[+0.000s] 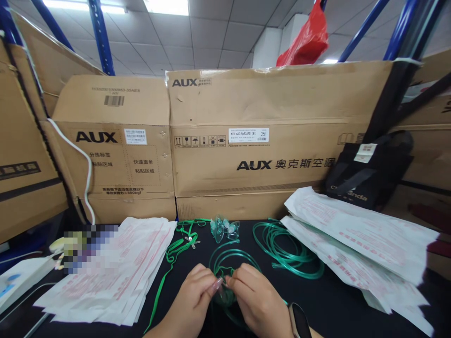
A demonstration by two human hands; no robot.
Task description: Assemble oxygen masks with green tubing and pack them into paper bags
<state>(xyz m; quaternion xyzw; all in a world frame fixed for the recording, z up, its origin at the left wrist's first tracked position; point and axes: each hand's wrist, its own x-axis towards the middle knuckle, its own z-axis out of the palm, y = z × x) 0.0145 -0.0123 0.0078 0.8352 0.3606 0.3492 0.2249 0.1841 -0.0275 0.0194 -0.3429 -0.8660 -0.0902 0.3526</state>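
Note:
Near the table's front edge, my left hand (193, 293) and my right hand (257, 298) meet with thumbs and forefingers pinched. Between and below them is a translucent green oxygen mask (225, 296), partly hidden by the fingers. A thin green strap (225, 269) loops up just beyond my fingertips. The exact part in each pinch is too small to make out. Green tubing (232, 251) curves behind the hands. To the left lie loose green elastic straps (172, 253) with small metal strips (190, 240). Several clear green plastic pieces (225, 228) stand farther back.
A coil of green tubing (292, 258) lies right of centre. White printed packages are stacked at left (116, 272) and right (362, 244). Cardboard boxes (246, 173) wall off the back, with a black bag (362, 173) at right. A white cable (88, 178) hangs at left.

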